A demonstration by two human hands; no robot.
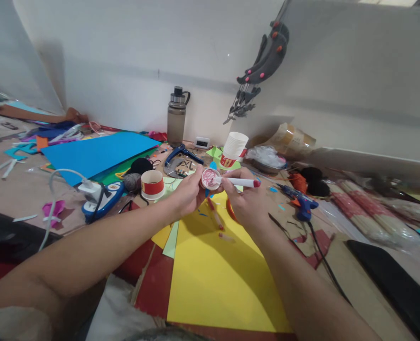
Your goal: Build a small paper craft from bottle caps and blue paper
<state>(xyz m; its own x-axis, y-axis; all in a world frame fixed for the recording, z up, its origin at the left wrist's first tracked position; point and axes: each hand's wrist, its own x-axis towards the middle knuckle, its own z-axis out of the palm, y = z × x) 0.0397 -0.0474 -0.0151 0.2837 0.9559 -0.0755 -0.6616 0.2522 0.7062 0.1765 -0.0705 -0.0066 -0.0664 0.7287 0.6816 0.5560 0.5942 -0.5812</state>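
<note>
My left hand [192, 190] is closed around a small paper cup [210, 180], whose round white face is turned toward me and carries red scribbled lines. Blue pieces stick out above and below the cup. In my right hand [247, 201] is a white marker [241, 182] with a red end, its drawing end at the scribbled face. Below my hands lies a sheet of yellow paper [217, 284], with a red marker [215, 214] and a small cap-like piece [226, 237] on it. An orange ring-shaped item is partly hidden behind my right hand.
Stacked paper cups [235, 144], a water bottle [176, 118] and a red-and-white cup [152, 184] stand beyond my hands. Blue paper [99, 154] and a power strip [103, 201] lie left. A corded glue gun [304, 206], bundled sticks [364, 208] and a black phone-like slab [391, 284] are right.
</note>
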